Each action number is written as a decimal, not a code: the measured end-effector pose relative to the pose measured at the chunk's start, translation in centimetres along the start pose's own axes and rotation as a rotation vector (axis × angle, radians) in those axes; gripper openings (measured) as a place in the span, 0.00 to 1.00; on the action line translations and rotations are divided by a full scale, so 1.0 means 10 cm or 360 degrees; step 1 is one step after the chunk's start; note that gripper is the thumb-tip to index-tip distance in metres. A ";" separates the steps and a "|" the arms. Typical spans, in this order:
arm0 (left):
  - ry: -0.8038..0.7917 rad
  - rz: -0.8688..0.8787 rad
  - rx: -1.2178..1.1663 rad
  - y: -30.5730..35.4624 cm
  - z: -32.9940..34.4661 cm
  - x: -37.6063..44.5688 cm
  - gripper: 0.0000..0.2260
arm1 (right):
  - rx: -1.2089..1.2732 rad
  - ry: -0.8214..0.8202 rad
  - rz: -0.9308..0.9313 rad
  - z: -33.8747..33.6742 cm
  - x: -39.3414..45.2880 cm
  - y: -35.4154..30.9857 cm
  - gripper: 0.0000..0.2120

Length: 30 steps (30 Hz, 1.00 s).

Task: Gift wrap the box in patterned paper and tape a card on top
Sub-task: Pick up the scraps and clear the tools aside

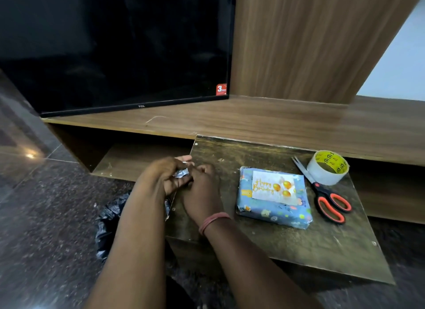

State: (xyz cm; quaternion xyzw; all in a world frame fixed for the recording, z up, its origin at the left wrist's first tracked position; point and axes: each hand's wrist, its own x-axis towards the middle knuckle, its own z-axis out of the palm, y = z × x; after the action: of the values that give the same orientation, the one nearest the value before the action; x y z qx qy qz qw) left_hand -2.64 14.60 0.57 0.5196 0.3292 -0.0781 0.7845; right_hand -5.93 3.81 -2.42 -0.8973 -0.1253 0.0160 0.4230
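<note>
A flat box (273,211) wrapped in blue patterned paper lies on a low dark wooden board (310,246). A white "Happy Birthday" card (264,186) with gold balloons sits on top of it. To the box's left, at the board's left edge, my left hand (161,177) and my right hand (202,191) are pressed together around a crumpled scrap of silvery paper (180,171). Both hands are closed on the scrap and are apart from the box.
Orange-handled scissors (331,205) and a roll of clear tape (327,167) lie right of the box. A black plastic bag (108,226) sits on the dark floor under my left arm. A TV (115,48) stands on a wooden unit (276,122) behind.
</note>
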 end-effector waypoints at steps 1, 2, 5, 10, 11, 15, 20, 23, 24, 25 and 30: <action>-0.0009 0.0002 0.0010 0.00 0.01 0.00 0.13 | 0.0057 -0.0026 0.0072 -0.02 -0.01 -0.01 0.22; 0.0001 0.0012 0.0042 0.00 0.02 -0.01 0.13 | 0.0128 -0.0060 0.0131 -0.04 -0.01 -0.04 0.24; 0.0079 0.0077 0.0064 -0.02 0.06 0.02 0.10 | 0.0586 -0.0076 0.0299 -0.11 0.04 -0.09 0.27; 0.0100 0.0274 -0.0012 -0.08 0.30 -0.12 0.02 | 0.0569 0.0081 0.0337 -0.34 0.09 -0.10 0.26; 0.0093 0.0314 0.0001 -0.12 0.38 -0.19 0.02 | 0.0518 0.0122 0.0287 -0.44 0.09 -0.07 0.27; 0.0096 0.0376 0.0145 -0.35 0.59 -0.34 0.07 | 0.0133 0.0559 0.0029 -0.95 -0.13 0.25 0.22; 0.0274 0.0372 0.0156 -0.57 0.74 -0.35 0.05 | -0.0355 0.1092 0.0405 -1.29 -0.60 0.92 0.19; 0.0310 0.0371 0.0174 -0.69 0.79 -0.36 0.08 | -0.0158 0.0881 0.0477 -1.24 -0.80 1.09 0.29; 0.0278 0.0327 0.0190 -0.75 0.81 -0.37 0.09 | -0.0080 0.0825 0.0430 -1.24 -0.86 1.12 0.31; 0.0236 0.0271 0.0191 -0.79 0.83 -0.37 0.08 | -0.0004 0.0780 0.0401 -1.22 -0.90 1.13 0.33; 0.0197 0.0143 0.0135 -0.93 0.82 -0.38 0.07 | 0.0355 0.0743 0.0399 -1.22 -1.02 1.20 0.38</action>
State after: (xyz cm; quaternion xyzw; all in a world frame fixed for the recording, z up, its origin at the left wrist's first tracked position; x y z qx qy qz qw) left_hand -6.33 2.52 -2.34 0.5704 0.3499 -0.0245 0.7427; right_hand -11.61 -15.13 -4.56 -0.8332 0.0899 -0.1250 0.5312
